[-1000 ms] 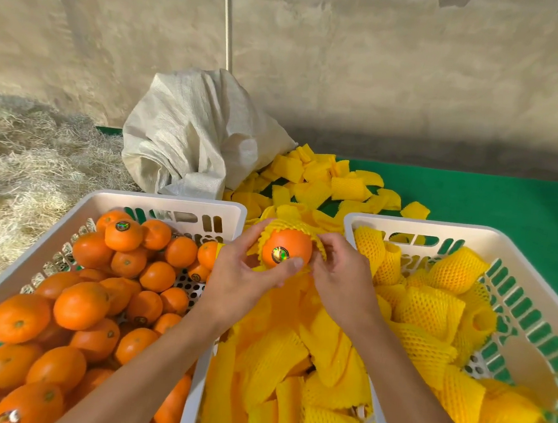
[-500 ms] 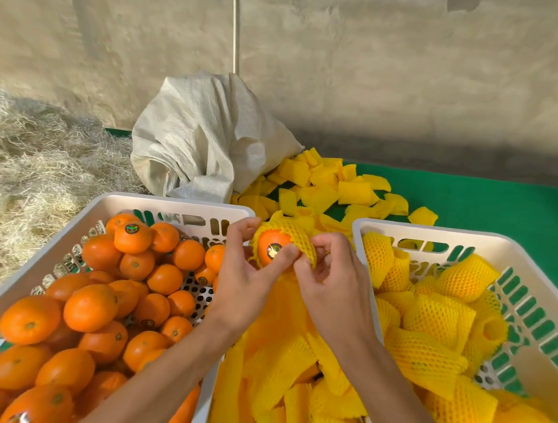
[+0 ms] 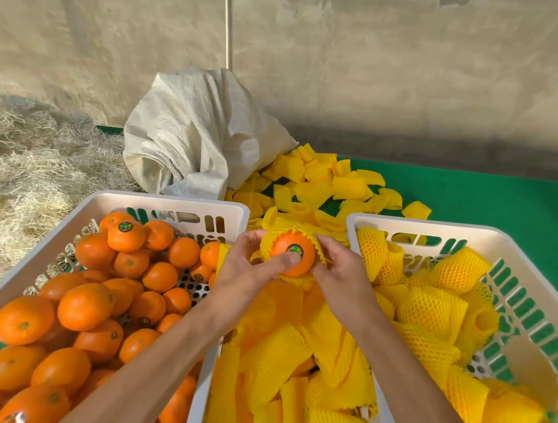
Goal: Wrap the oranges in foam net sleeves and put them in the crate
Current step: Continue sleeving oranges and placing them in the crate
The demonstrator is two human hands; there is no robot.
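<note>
Against a bare concrete wall, over loose sleeves between two crates, the left hand (image 3: pixel 247 273) steadies an orange (image 3: pixel 292 255) while the right hand (image 3: pixel 340 273) pinches its foam sleeve (image 3: pixel 276 228), apparently to draw it over.

One head-worn wide-angle view looks forward and down, close over two crates (image 3: pixel 175 202).
</note>
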